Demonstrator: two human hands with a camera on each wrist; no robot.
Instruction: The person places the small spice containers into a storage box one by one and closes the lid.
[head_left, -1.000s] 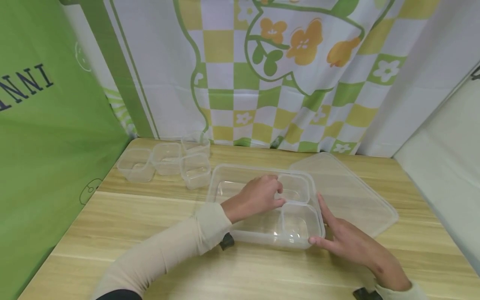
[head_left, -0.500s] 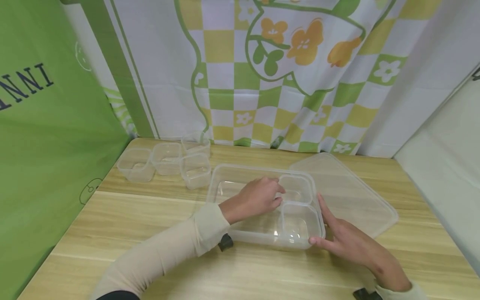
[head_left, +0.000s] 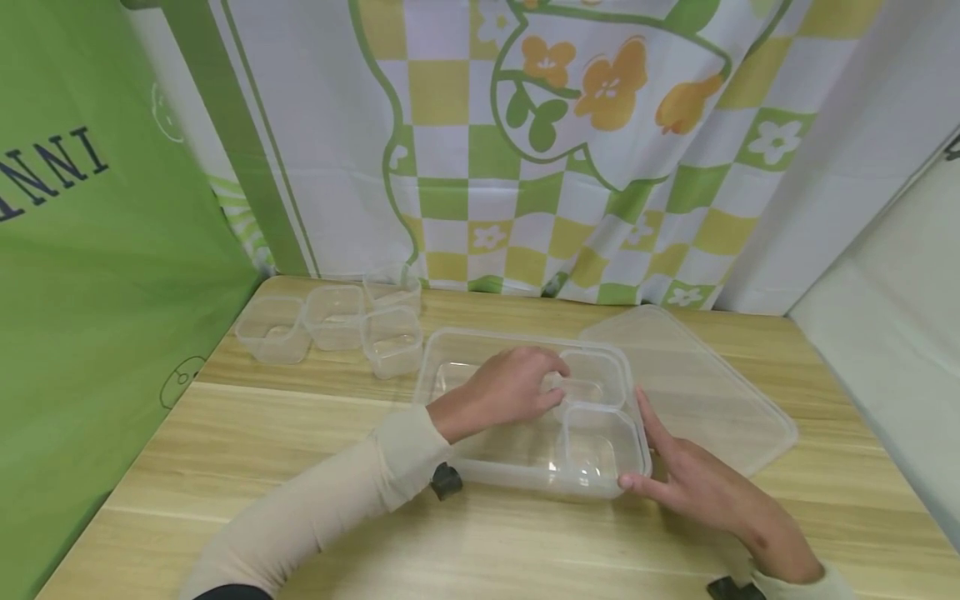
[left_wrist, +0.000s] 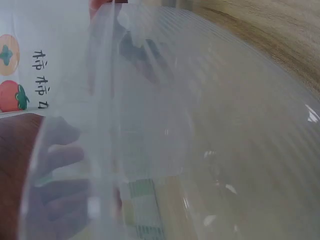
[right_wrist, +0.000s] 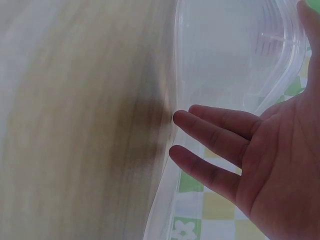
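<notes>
A large clear plastic food box (head_left: 495, 477) stands on the table in the head view. Two small clear containers sit at its right end, a rear one (head_left: 596, 379) and a front one (head_left: 600, 446). My left hand (head_left: 510, 387) reaches into the box, its bent fingertips at the left edge of the rear container, with a gap between thumb and index finger. Through blurred plastic, the left wrist view shows some of its fingers (left_wrist: 65, 155). My right hand (head_left: 693, 475) steadies the box's right side with fairly straight fingers, thumb at the front corner.
Several small clear containers (head_left: 333, 318) cluster at the table's back left. A flat translucent lid (head_left: 705, 383) lies behind and right of the box, close to my right hand. A patterned curtain (head_left: 510, 200) hangs along the table's back edge.
My left hand has shifted slightly left, and its thumb and index finger have spread further apart. My right hand, the box and the two containers inside look unmoved.
</notes>
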